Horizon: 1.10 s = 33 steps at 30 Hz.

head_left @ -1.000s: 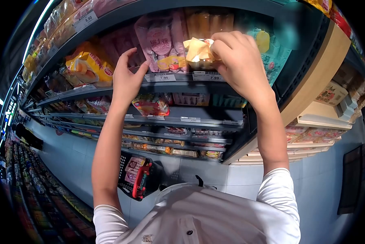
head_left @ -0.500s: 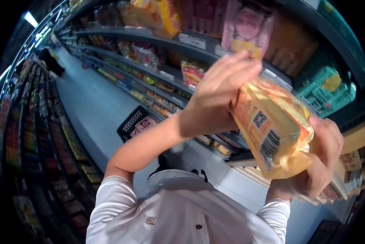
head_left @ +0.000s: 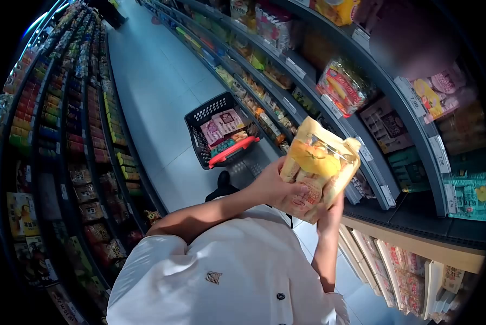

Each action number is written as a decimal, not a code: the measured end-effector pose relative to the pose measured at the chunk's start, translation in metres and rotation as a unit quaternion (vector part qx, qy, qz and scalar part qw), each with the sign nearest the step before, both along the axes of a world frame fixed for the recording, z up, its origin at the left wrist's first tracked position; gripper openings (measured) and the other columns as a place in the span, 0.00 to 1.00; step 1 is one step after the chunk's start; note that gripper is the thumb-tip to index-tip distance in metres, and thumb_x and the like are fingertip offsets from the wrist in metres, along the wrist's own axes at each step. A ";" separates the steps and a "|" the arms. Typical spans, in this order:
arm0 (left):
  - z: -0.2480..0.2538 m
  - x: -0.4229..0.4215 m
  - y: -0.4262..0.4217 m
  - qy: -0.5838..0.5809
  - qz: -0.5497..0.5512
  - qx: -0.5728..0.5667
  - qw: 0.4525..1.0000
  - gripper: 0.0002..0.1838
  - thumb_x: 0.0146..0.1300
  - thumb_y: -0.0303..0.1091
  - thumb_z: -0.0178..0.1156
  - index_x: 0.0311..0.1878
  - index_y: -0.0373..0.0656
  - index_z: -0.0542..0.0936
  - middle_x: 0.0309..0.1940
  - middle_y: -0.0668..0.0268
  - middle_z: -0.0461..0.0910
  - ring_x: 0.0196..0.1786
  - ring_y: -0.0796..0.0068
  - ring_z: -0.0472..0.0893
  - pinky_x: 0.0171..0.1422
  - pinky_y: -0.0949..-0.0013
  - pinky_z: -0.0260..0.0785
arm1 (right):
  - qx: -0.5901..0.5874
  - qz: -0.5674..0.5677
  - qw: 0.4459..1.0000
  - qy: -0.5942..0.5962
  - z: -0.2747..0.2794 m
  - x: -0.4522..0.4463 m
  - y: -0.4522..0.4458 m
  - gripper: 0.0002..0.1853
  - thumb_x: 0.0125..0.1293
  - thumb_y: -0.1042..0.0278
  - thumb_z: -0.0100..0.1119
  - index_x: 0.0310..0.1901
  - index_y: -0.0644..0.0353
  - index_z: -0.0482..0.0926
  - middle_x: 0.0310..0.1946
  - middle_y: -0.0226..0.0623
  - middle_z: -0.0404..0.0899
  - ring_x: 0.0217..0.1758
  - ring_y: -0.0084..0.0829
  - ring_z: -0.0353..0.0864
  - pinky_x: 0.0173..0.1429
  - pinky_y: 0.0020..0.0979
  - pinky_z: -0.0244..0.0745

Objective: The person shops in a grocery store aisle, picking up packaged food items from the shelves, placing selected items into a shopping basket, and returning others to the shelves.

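A yellow snack package [head_left: 321, 162] is held in front of my chest, its front showing a yellow picture and rolls behind clear film. My left hand [head_left: 278, 187] grips its left side, with the thumb across the lower front. On the lower right side my right hand [head_left: 331, 214] holds the package from behind, and most of its fingers are hidden. Below and to the left, a black shopping basket [head_left: 197, 142] with a red handle [head_left: 233, 151] stands on the floor, with pink and teal packages [head_left: 221, 124] inside.
Shelves of packaged snacks [head_left: 343, 89] run along the right, with price labels on their edges. Another long shelf row [head_left: 85, 141] lines the left. The tiled aisle [head_left: 153, 81] lies between them. A person in dark clothes [head_left: 108, 12] stands far down the aisle. Wooden shelving [head_left: 411, 238] is at lower right.
The yellow package has come off the shelf and is now lower, near my chest, turned from its barcode side to its front. The view has swung toward the aisle and basket.
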<state>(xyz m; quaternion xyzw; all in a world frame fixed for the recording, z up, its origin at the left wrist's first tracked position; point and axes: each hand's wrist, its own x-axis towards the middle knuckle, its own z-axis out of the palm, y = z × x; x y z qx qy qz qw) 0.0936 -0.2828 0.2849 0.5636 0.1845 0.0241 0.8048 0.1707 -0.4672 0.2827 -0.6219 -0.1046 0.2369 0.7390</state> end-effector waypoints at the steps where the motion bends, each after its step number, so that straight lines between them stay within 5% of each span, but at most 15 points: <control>1: -0.010 -0.005 0.009 0.019 0.002 -0.022 1.000 0.40 0.56 0.35 0.81 0.69 0.37 0.71 0.61 0.63 0.81 0.61 0.74 0.81 0.66 0.65 0.75 | 0.020 0.051 0.997 0.055 -0.016 -0.018 0.009 0.39 0.60 0.88 0.59 0.75 0.61 0.63 0.70 0.39 0.73 0.70 0.33 0.75 0.73 0.38 0.73; 9: -0.073 -0.064 0.093 0.089 0.016 -0.096 0.991 0.47 0.58 0.37 0.79 0.76 0.37 0.62 0.65 0.61 0.77 0.66 0.72 0.77 0.72 0.64 0.70 | -0.019 0.096 0.991 0.091 -0.057 -0.047 0.091 0.31 0.68 0.77 0.67 0.71 0.63 0.67 0.63 0.38 0.79 0.64 0.29 0.79 0.70 0.35 0.74; 13: -0.109 -0.092 0.150 -0.021 0.092 -0.199 0.975 0.46 0.61 0.33 0.76 0.78 0.42 0.60 0.64 0.62 0.78 0.64 0.71 0.79 0.68 0.64 0.73 | -0.078 0.146 0.986 0.009 -0.071 -0.046 0.161 0.33 0.75 0.68 0.62 0.76 0.65 0.60 0.66 0.40 0.75 0.68 0.30 0.75 0.73 0.33 0.68; 15: -0.112 -0.109 0.185 0.173 0.153 -0.036 0.972 0.37 0.61 0.34 0.77 0.70 0.37 0.69 0.56 0.61 0.82 0.54 0.73 0.83 0.58 0.66 0.79 | -0.123 0.157 0.980 -0.007 -0.103 -0.036 0.191 0.32 0.79 0.65 0.58 0.77 0.66 0.58 0.67 0.43 0.75 0.68 0.30 0.75 0.73 0.33 0.68; 19: -0.166 -0.158 0.259 0.227 0.191 -0.114 0.948 0.33 0.64 0.41 0.75 0.65 0.34 0.70 0.52 0.60 0.83 0.50 0.73 0.85 0.55 0.67 0.80 | -0.236 0.155 0.956 -0.081 -0.171 -0.030 0.265 0.27 0.76 0.62 0.63 0.70 0.66 0.70 0.57 0.44 0.84 0.59 0.33 0.84 0.64 0.34 0.77; 23: -0.209 -0.192 0.313 0.325 0.260 -0.005 0.910 0.33 0.64 0.40 0.75 0.62 0.31 0.70 0.51 0.55 0.84 0.47 0.70 0.87 0.51 0.65 0.83 | -0.339 0.241 0.855 -0.309 -0.220 -0.030 0.325 0.24 0.66 0.60 0.69 0.59 0.64 0.80 0.48 0.49 0.87 0.53 0.50 0.86 0.58 0.43 0.80; 26: -0.244 -0.207 0.347 0.342 0.253 -0.019 0.905 0.34 0.64 0.39 0.75 0.63 0.30 0.69 0.51 0.54 0.84 0.46 0.69 0.87 0.49 0.66 0.83 | -0.476 0.273 0.720 -0.425 -0.239 -0.039 0.357 0.17 0.64 0.58 0.71 0.49 0.60 0.85 0.40 0.42 0.89 0.44 0.43 0.88 0.47 0.41 0.82; 33: -0.308 -0.165 0.399 0.311 0.082 0.159 0.933 0.34 0.65 0.40 0.74 0.66 0.30 0.71 0.52 0.55 0.85 0.48 0.72 0.87 0.53 0.66 0.81 | -0.431 0.173 0.780 -0.419 -0.248 -0.038 0.354 0.11 0.64 0.60 0.70 0.39 0.59 0.87 0.32 0.38 0.87 0.33 0.41 0.87 0.40 0.38 0.81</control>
